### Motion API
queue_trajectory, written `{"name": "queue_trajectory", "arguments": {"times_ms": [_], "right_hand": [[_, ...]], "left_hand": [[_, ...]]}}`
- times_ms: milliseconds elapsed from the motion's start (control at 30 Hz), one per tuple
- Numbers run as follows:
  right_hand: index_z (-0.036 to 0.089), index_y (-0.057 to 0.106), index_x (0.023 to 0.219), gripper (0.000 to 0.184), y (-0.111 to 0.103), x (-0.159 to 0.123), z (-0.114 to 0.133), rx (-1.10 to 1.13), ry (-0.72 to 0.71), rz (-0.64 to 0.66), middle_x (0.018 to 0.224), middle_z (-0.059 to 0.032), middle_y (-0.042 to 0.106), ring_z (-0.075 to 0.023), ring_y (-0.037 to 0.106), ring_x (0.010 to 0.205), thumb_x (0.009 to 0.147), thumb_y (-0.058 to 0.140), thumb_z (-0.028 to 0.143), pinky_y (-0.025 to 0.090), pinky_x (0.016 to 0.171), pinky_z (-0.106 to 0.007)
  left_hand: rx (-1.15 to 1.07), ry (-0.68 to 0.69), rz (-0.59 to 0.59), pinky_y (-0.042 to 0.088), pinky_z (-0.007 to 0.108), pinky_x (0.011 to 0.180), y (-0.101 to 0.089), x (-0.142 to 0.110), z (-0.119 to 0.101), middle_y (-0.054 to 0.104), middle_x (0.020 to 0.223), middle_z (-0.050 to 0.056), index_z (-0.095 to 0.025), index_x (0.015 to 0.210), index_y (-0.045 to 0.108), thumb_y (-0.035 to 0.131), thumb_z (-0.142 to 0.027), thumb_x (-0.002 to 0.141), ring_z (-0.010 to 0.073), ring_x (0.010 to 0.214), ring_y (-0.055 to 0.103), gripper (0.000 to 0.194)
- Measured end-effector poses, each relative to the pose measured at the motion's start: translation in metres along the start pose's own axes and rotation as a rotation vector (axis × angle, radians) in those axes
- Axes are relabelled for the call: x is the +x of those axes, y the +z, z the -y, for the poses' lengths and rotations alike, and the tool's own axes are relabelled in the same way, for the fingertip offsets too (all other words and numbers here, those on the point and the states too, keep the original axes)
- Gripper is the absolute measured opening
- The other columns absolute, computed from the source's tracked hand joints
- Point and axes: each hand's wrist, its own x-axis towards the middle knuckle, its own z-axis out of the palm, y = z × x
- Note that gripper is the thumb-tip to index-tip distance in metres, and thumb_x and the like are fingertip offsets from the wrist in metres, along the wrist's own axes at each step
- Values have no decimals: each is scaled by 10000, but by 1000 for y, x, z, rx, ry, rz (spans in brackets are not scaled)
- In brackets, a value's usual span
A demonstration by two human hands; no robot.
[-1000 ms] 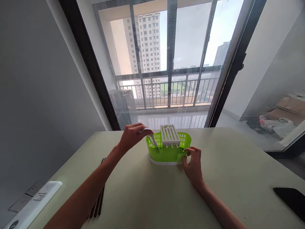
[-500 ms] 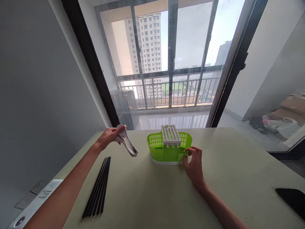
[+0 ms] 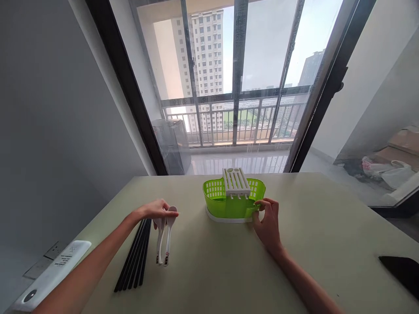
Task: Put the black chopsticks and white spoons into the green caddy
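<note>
My left hand (image 3: 159,210) is closed on white spoons (image 3: 168,244), with their handles pointing toward me and their bowls partly under my fingers. Just left of them, black chopsticks (image 3: 134,261) lie side by side on the table, their far ends hidden by my left hand. My right hand (image 3: 269,221) pinches the right end of a green basket (image 3: 225,208) that has a white base. Across the top of the basket sits a white slotted rack (image 3: 236,182) with small hooks along its front.
The pale table (image 3: 209,270) reaches back to a glass door. At its left edge lies a white power strip or similar long device (image 3: 55,274). A black pointed object (image 3: 399,272) rests at the right. Bags (image 3: 393,172) lie beyond the glass.
My left hand has come down and nearer with the spoons, whose handles have swung from pointing right to pointing toward me. My right hand stays at the basket's end.
</note>
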Motion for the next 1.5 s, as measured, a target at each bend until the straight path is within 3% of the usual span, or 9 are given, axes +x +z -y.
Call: {"name": "queue_trajectory", "arguments": {"times_ms": [233,433,733,1000,1233,1367,1500], "right_hand": [[223,546,1061,228,-1,0,0,-14,-11,-16,1136,-96,478,-239,535,970,848,505,153,511,850,-438],[224,545,1063,245,-1,0,-2,-9,-13,-9,1125,-94,478,-237,536,965,837,503,141,514,852,-435],[225,540,1059,243,-2,0,0,-7,-16,-10,1119,-86,476,-220,528,921,834,505,139,507,835,-412],[220,548,1057,236,-3,0,1,-8,4,-10,1133,-94,480,-217,530,926,839,504,142,518,802,-397],[221,556,1054,241,-4,1,1,-4,16,-2,1138,-98,487,-216,533,924,832,509,138,526,773,-383],[219,556,1049,239,-5,1,1,-14,-2,-12,1129,-93,486,-216,534,928,832,507,132,517,822,-404],[218,553,1055,236,-4,1,1,-13,-1,-6,1136,-94,485,-217,537,934,839,505,135,520,813,-397]], "left_hand": [[23,-33,37,520,268,387,7,9,15,667,524,59,-177,618,664,763,-835,520,219,483,668,673],[84,-37,-31,472,260,379,10,8,13,615,547,24,-179,608,630,749,-841,505,188,467,611,681],[431,88,-145,300,235,439,18,12,12,459,516,-1,-184,512,562,584,-870,612,129,515,446,694],[479,-21,-117,423,249,436,22,14,7,646,645,55,-182,653,676,589,-860,606,184,519,595,685],[582,-20,-114,474,277,517,24,10,-5,691,671,52,-197,737,696,602,-791,688,196,496,644,603],[664,-21,-157,482,289,596,24,6,-12,700,672,44,-220,752,691,613,-759,712,211,567,669,546],[737,-15,-186,486,318,669,25,2,-17,747,813,84,-219,803,704,613,-752,717,262,728,705,547]]}}
